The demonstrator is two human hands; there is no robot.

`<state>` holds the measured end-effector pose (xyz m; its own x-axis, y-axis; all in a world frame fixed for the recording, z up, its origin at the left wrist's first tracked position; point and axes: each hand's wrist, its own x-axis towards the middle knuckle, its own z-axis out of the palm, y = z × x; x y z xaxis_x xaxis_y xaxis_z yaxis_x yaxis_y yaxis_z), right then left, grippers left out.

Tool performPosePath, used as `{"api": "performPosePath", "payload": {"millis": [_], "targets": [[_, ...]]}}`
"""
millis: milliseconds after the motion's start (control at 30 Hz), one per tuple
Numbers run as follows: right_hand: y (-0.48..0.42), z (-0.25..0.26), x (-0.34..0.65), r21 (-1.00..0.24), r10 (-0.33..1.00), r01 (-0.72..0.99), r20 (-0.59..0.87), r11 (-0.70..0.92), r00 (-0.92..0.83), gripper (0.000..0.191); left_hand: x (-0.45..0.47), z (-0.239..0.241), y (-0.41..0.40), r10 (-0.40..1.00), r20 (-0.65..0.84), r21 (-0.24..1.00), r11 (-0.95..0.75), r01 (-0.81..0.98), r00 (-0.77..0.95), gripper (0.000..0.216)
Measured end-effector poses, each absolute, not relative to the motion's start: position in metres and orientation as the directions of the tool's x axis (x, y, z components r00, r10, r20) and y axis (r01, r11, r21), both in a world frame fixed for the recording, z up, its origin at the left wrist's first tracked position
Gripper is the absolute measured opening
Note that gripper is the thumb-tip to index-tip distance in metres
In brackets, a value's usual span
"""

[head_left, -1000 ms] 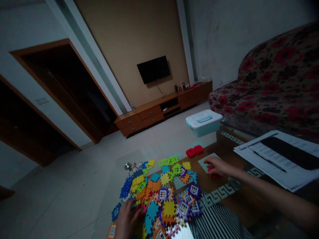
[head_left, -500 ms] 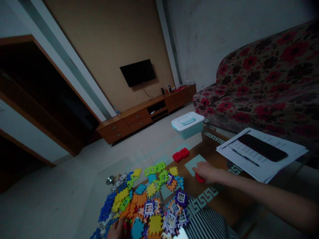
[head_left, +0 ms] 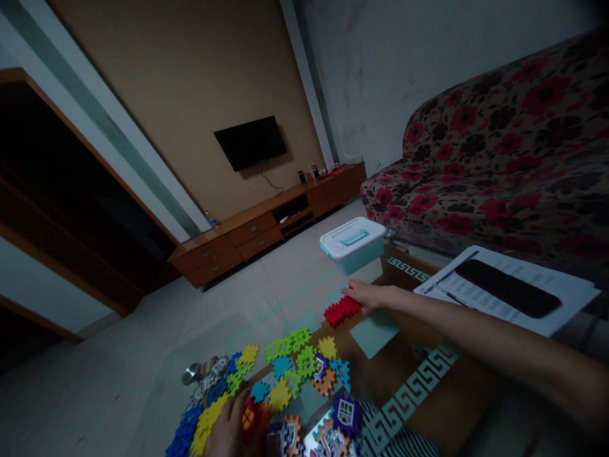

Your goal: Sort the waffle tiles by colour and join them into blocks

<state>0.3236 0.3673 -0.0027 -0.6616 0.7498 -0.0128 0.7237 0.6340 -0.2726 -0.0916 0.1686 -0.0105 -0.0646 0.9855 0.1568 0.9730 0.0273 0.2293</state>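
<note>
My right hand [head_left: 368, 296] is closed over the far end of a row of red interlocking plastic blocks [head_left: 341, 311] on the glass table. Its fingertips curl at the row's end, and the block under them is partly hidden. Low in the view, my left hand [head_left: 226, 428] bends round some red interlocking blocks [head_left: 253, 416], partly cut off by the lower edge. Around it lie yellow pieces [head_left: 209, 422], blue pieces [head_left: 183, 431] and orange pieces. Green pieces [head_left: 301, 339] spread further back, and a purple window piece [head_left: 346, 412] lies at the right of the pile.
A lidded teal box [head_left: 354, 244] stands beyond the red row. Papers [head_left: 514, 279] with a black phone-like object [head_left: 507, 289] and a pen lie to the right. Behind are a flowered sofa [head_left: 476, 158], a wooden cabinet [head_left: 257, 235] and a television [head_left: 250, 143].
My right hand has moved away from me and left, bringing a red block to the red row. My left hand has moved up and right among the pieces. The view has shifted slightly.
</note>
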Motion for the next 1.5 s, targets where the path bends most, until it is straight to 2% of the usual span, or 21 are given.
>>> {"api": "performPosePath", "payload": {"millis": [167, 300, 400, 567, 767, 933, 1133, 1233, 1300, 1500], "targets": [[0.386, -0.005, 0.306, -0.260, 0.751, 0.736, -0.058, 0.625, -0.658, 0.057, -0.019, -0.001, 0.224, 0.987, 0.080, 0.272, -0.156, 0.949, 0.140, 0.051], [0.392, -0.003, 0.304, -0.230, 0.729, 0.724, -0.076, 0.651, -0.680, 0.058, 0.047, 0.013, 0.262, 0.979, 0.047, 0.275, -0.205, 0.939, 0.200, 0.052], [0.391, 0.000, 0.306, -0.210, 0.709, 0.707, -0.078, 0.675, -0.701, 0.055, 0.087, 0.017, 0.287, 0.974, 0.023, 0.259, -0.222, 0.940, 0.224, 0.055], [0.384, 0.005, 0.317, -0.254, 0.683, 0.654, 0.039, 0.713, -0.730, 0.060, 0.122, 0.009, 0.317, 0.969, 0.003, 0.216, -0.243, 0.946, 0.248, 0.055], [0.371, 0.007, 0.327, -0.342, 0.683, 0.623, 0.080, 0.703, -0.726, 0.045, 0.138, 0.000, 0.330, 0.970, -0.029, 0.204, -0.229, 0.952, 0.240, 0.053], [0.348, 0.010, 0.320, -0.404, 0.671, 0.577, 0.140, 0.710, -0.728, 0.040, 0.112, 0.010, 0.307, 0.972, -0.012, 0.196, -0.226, 0.954, 0.233, 0.056], [0.299, 0.007, 0.272, -0.463, 0.542, 0.425, 0.154, 0.778, -0.826, 0.032, 0.006, 0.043, 0.234, 0.991, -0.002, 0.164, -0.132, 0.978, 0.134, 0.026], [0.270, -0.002, 0.226, -0.466, 0.456, 0.361, 0.106, 0.808, -0.883, 0.023, -0.047, 0.046, 0.183, 0.999, 0.026, 0.112, -0.033, 0.993, 0.031, 0.032], [0.249, -0.008, 0.190, -0.471, 0.412, 0.320, 0.105, 0.822, -0.905, 0.020, -0.068, 0.040, 0.151, 1.000, -0.010, 0.064, -0.011, 0.998, 0.012, 0.034], [0.202, -0.019, 0.103, -0.416, 0.325, 0.216, 0.211, 0.883, -0.922, 0.012, -0.080, 0.020, 0.094, 0.985, -0.148, -0.036, 0.083, 0.996, -0.088, 0.044]]}}
